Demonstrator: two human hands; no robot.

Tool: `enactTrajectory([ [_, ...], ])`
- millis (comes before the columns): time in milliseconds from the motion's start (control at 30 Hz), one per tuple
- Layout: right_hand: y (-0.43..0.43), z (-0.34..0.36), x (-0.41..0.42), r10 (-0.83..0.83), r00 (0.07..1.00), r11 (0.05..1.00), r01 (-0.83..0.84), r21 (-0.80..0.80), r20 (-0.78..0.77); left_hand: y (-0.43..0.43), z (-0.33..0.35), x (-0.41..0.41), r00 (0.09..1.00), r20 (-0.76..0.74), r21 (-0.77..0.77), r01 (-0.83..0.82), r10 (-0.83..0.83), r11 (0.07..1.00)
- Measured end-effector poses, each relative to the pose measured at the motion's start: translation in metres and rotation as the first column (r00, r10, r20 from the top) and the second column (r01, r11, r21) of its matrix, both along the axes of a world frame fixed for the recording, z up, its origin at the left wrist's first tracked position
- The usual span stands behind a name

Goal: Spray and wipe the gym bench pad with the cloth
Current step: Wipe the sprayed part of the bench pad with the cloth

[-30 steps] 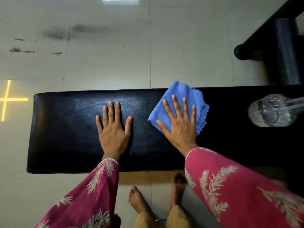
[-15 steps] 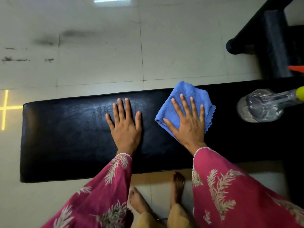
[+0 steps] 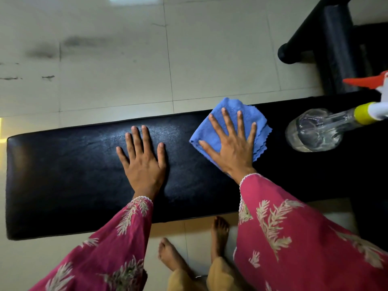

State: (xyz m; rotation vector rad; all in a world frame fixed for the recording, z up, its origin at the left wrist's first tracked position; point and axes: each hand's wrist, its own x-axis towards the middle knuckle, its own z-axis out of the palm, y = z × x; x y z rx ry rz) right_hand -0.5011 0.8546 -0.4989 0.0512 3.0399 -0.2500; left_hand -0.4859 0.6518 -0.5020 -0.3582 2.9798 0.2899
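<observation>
Right hand [image 3: 233, 148], fingers spread, presses folded blue microfibre cloth [image 3: 261, 133] on black vinyl bench pad [image 3: 63, 175], right of centre. Left hand [image 3: 142, 162] lies spread on bare pad. Risk: a rightward stroke could knock the nearby clear plastic spray bottle [image 3: 315, 131] off.

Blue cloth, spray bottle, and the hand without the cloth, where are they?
blue cloth [image 3: 232, 105], head view, far corner beyond the fingertips.
spray bottle [image 3: 315, 131], head view, clear round body.
left hand [image 3: 142, 164], head view, back of the hand.

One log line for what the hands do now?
left hand: flat on bench pad | right hand: pressing blue cloth | spray bottle: lying on pad
</observation>
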Motion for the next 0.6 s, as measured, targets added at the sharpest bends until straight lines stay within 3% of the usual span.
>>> enactTrajectory([
  [200,-0.005,0.001,0.043,-0.134,0.991,0.989,0.135,0.054,-0.017,0.007,0.005,0.001,0.999,0.032,0.053,-0.036,0.034,0.998],
  [300,-0.013,0.001,0.070,-0.109,0.994,0.992,0.109,0.065,-0.002,0.034,0.007,0.011,0.995,0.017,0.094,0.099,-0.101,0.991],
  [433,0.002,0.001,0.047,-0.069,0.998,0.996,0.069,0.048,-0.003,0.039,0.003,0.014,0.991,-0.028,0.087,0.130,-0.128,0.988],
  [600,0.008,0.001,0.037,-0.158,0.987,0.986,0.159,0.044,-0.016,0.037,0.001,0.015,0.988,-0.046,0.073,0.151,-0.148,0.986],
])
